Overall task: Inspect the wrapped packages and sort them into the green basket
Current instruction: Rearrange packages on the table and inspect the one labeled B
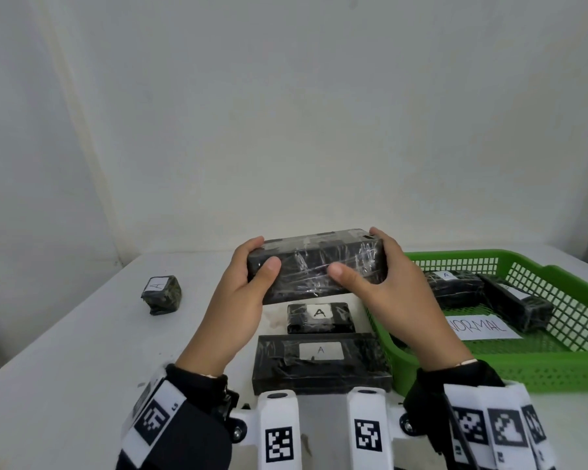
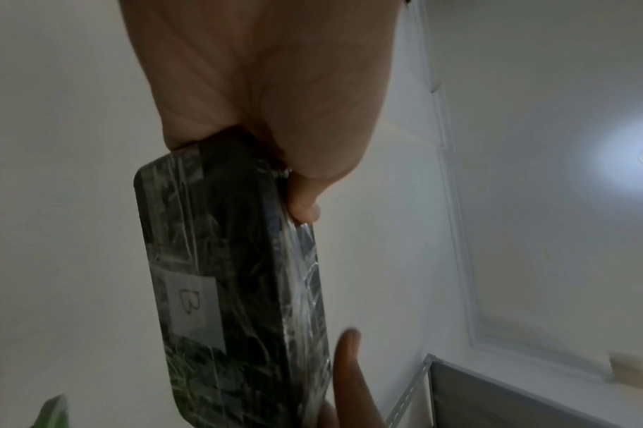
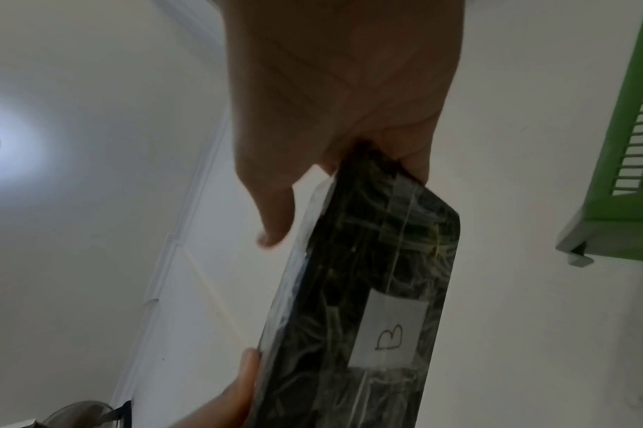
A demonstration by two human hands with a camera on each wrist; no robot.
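Observation:
Both hands hold a long black plastic-wrapped package [image 1: 316, 266] up above the table. My left hand [image 1: 248, 276] grips its left end and my right hand [image 1: 370, 266] grips its right end, thumbs on the near face. The wrist views show a white label marked B on the package's [image 2: 235, 272] far face [image 3: 371, 304]. The green basket [image 1: 537, 371] stands at the right with two wrapped packages [image 1: 455, 286] [image 1: 516, 307] and a paper reading NORMAL [image 1: 482, 327] inside.
On the white table [image 1: 65, 351] lie two black packages labelled A [image 1: 319, 318] [image 1: 319, 364] under my hands. A small dark package labelled A [image 1: 162, 295] sits at the left. A white wall rises behind the table.

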